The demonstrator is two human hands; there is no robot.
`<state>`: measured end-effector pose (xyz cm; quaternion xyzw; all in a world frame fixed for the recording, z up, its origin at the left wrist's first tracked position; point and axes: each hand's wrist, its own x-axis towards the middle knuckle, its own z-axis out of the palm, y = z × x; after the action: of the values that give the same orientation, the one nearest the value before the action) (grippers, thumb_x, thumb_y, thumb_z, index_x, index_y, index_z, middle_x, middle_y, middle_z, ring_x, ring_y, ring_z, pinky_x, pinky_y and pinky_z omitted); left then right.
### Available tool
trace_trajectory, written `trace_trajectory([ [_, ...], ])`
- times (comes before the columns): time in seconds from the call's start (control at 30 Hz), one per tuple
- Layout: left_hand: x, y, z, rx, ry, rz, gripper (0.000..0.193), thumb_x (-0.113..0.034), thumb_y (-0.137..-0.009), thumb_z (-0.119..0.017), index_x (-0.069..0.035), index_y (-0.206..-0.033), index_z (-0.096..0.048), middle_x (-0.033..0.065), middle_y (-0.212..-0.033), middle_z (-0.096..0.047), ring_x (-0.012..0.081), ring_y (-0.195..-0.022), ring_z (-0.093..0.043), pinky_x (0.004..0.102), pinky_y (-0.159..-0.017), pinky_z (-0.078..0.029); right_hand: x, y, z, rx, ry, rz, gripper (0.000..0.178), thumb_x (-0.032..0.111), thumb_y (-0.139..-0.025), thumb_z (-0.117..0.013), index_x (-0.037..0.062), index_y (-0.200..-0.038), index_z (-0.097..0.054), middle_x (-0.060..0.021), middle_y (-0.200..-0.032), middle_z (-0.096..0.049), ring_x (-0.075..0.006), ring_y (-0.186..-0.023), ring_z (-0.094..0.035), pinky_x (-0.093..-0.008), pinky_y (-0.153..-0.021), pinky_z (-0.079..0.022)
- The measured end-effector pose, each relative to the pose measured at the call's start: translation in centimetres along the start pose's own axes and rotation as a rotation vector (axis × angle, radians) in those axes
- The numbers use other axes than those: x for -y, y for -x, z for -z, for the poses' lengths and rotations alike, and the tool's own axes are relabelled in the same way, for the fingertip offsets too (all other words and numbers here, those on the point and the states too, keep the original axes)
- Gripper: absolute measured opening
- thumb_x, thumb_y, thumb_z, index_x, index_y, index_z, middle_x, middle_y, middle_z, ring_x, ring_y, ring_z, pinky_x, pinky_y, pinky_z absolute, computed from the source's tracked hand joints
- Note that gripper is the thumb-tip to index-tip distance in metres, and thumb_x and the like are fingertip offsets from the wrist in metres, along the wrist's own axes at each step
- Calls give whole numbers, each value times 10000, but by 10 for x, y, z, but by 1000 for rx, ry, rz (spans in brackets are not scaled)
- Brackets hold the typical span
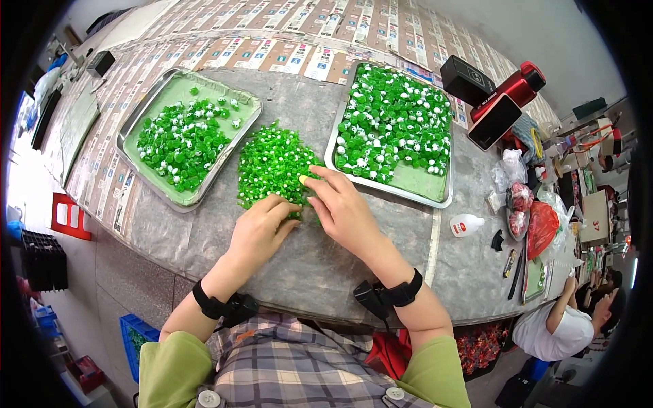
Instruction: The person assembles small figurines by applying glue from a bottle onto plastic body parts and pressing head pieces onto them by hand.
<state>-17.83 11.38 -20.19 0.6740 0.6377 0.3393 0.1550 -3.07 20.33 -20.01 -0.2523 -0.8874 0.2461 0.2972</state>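
Loose heap of small green pieces dotted white (pixel 275 160): on the grey table covering (pixel 197 248), between two trays, unrimmed.

Left hand (pixel 262 228): at the heap's near edge, fingers curled, thumb near them; whether anything is pinched, cannot tell.

Right hand (pixel 343 209): at the heap's right edge, thumb and forefinger parted, nothing visibly pinched; yellow tip (pixel 304 179) at one finger.

Left metal tray (pixel 170 95): green-lined, part-filled with green-and-white pieces (pixel 180 146).

Right metal tray (pixel 425 183): likewise lined, fuller.

Risks, as judged: a sweeping finger could scatter the heap — no wall contains it; a knock from the right hand could jolt the right tray's near corner and spill pieces.

Writing: printed sheets (pixel 299 58) across the far table, text mostly too small to read; white plastic bottle (pixel 465 225), red label; black box (pixel 468 80), pale mark; red drinking bottle (pixel 520 83), pale lettering; carton (pixel 596 224), large dark characters — none transcribed.
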Motion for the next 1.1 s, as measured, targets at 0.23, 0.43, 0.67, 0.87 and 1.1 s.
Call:
trace_trajectory([
  [0.23, -4, -6, 7, 34, 105, 123, 132, -88, -699, -605, -51, -823, -578, 69, -698, -536, 199, -609, -530, 290, -539, -427, 2, -8, -25, 91, 409, -93, 423, 178, -734, -543, -10, -1094, -426, -190, -1155, -417, -293, -1084, -401, -372, -867, -343],
  [0.43, -1, -21, 24, -123, 233, 193, 119, -63, -720, -606, -34, -836, -597, 54, -689, -566, 116, -566, -510, 218, -500, -401, 13, 17, 0, 212, 349, -75, 374, 173, -744, -535, 16, -1074, -456, -157, -1144, -442, -288, -1077, -409, -375, -850, -351],
  [0.67, -12, -49, 20, -138, 474, 228, 121, -65, -741, -591, -28, -856, -596, 44, -705, -584, 90, -590, -507, 210, -527, -405, 0, 28, 50, 105, 95, -268, 200, 107, -772, -503, 34, -957, -527, -125, -955, -553, -282, -885, -518, -355, -736, -415],
  [0.87, -12, -73, 12, -105, 332, 176, 135, -74, -739, -576, -34, -868, -583, 67, -765, -586, 162, -697, -557, 258, -586, -423, -22, 22, 49, -80, 387, -231, 209, 81, -679, -600, 53, -876, -534, -85, -762, -527, -246, -727, -526, -336, -639, -428],
  [1.1, 8, -95, -15, 110, -139, -155, 284, -55, -729, -518, -25, -1010, -491, 148, -899, -554, 296, -882, -507, 379, -802, -382, -39, 14, 39, -70, 513, -291, 247, 107, -617, -659, 71, -765, -465, -65, -730, -499, -227, -694, -529, -327, -581, -429],
])
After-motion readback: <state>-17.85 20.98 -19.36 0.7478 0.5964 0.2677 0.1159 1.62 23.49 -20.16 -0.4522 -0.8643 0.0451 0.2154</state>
